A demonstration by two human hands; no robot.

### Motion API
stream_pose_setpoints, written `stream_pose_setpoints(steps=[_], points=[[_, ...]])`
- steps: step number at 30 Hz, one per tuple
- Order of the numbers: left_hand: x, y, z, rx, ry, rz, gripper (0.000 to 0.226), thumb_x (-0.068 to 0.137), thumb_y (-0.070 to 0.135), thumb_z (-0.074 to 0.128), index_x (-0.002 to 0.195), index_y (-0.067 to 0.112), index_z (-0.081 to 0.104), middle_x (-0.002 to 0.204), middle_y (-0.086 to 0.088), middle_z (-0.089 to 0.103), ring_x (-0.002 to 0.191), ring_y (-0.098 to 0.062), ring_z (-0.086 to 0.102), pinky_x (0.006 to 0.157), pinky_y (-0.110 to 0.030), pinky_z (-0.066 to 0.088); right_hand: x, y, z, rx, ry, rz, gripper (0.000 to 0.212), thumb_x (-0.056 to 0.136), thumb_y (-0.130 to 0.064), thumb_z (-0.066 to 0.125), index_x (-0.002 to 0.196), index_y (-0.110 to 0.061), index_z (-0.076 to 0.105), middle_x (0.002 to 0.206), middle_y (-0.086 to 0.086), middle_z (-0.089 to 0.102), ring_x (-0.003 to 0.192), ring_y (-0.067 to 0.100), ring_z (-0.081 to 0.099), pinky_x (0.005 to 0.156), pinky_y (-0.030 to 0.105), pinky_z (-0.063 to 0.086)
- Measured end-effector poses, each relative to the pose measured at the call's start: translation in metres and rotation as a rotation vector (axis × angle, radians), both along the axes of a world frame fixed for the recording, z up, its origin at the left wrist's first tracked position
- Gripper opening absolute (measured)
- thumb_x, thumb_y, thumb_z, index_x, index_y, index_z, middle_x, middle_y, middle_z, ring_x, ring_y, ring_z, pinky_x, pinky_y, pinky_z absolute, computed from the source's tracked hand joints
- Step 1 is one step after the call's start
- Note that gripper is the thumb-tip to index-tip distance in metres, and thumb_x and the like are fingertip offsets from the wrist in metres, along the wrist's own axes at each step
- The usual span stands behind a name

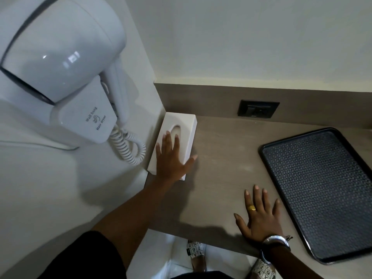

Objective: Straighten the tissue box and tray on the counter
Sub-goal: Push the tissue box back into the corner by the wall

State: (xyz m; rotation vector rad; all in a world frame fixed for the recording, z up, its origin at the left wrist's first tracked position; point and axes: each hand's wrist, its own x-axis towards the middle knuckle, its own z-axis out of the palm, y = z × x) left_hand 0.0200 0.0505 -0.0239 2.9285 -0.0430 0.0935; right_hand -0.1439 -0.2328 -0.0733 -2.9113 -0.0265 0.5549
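A white tissue box [185, 127] with an oval slot lies on the grey counter [223, 158], pushed against the left wall. My left hand [171, 160] lies flat on top of the box's near half, fingers spread, the thumb hanging over its right edge. A black textured tray [322, 190] rests on the right of the counter, slightly skewed, its near corner close to the front edge. My right hand [259, 216] is pressed flat on the counter just left of the tray, fingers apart, not touching it, with a gold ring and a wristwatch.
A white wall-hung hair dryer [58, 55] with a coiled cord [128, 148] juts out from the left wall, close above the box. A black socket [257, 109] sits in the grey backsplash. The counter's front edge runs just below my right wrist.
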Motion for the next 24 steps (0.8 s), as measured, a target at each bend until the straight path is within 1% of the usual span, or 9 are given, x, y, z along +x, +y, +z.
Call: stream_pose_setpoints(steps=[3, 5, 11, 16, 19, 24], points=[[-0.024, 0.018, -0.007, 0.099, -0.011, -0.143, 0.102, 0.079, 0.084, 0.032, 0.155, 0.017, 0.015, 0.166, -0.016, 0.006, 0.154, -0.032, 0.006, 0.125, -0.052, 0.007, 0.000, 0.000, 0.002, -0.006, -0.011, -0.002, 0.087, 0.085, -0.074, 0.017, 0.149, -0.017, 0.032, 0.160, 0.015, 0.021, 0.145, 0.041, 0.020, 0.109, 0.070, 0.018], [-0.028, 0.024, -0.009, 0.132, 0.013, -0.180, 0.105, 0.078, 0.086, 0.028, 0.156, 0.017, 0.012, 0.166, -0.014, 0.003, 0.154, -0.031, 0.004, 0.126, -0.052, 0.008, -0.001, 0.001, 0.004, -0.007, -0.010, -0.001, 0.088, 0.085, -0.074, 0.016, 0.149, -0.017, 0.033, 0.160, 0.016, 0.022, 0.144, 0.041, 0.020, 0.109, 0.070, 0.018], [-0.022, 0.024, -0.008, 0.108, 0.026, -0.159, 0.097, 0.083, 0.078, 0.033, 0.155, 0.016, 0.012, 0.166, -0.015, 0.008, 0.154, -0.029, 0.009, 0.125, -0.051, 0.012, -0.001, 0.002, 0.005, -0.012, -0.019, 0.003, 0.088, 0.085, -0.074, 0.015, 0.150, -0.018, 0.031, 0.160, 0.015, 0.021, 0.145, 0.041, 0.018, 0.110, 0.068, 0.016], [-0.010, 0.027, -0.011, 0.102, 0.036, -0.147, 0.098, 0.082, 0.077, 0.036, 0.155, 0.017, 0.013, 0.166, -0.014, 0.010, 0.154, -0.029, 0.012, 0.125, -0.049, 0.013, -0.001, 0.003, 0.005, -0.002, -0.022, -0.007, 0.087, 0.085, -0.074, 0.016, 0.149, -0.017, 0.033, 0.160, 0.015, 0.023, 0.144, 0.042, 0.020, 0.109, 0.069, 0.018], [0.004, 0.030, -0.012, 0.115, 0.039, -0.139, 0.099, 0.081, 0.076, 0.040, 0.155, 0.017, 0.013, 0.166, -0.015, 0.011, 0.153, -0.030, 0.013, 0.125, -0.051, 0.014, 0.000, 0.003, 0.005, 0.004, -0.023, -0.008, 0.087, 0.085, -0.073, 0.016, 0.148, -0.017, 0.035, 0.159, 0.016, 0.024, 0.144, 0.043, 0.022, 0.108, 0.069, 0.019], [0.022, 0.035, -0.014, 0.154, 0.030, -0.152, 0.096, 0.081, 0.074, 0.038, 0.155, 0.016, 0.017, 0.165, -0.017, 0.015, 0.152, -0.032, 0.017, 0.124, -0.053, 0.013, 0.000, 0.002, 0.002, -0.010, -0.036, -0.015, 0.089, 0.085, -0.074, 0.014, 0.148, -0.017, 0.035, 0.159, 0.016, 0.024, 0.143, 0.043, 0.023, 0.109, 0.070, 0.020]])
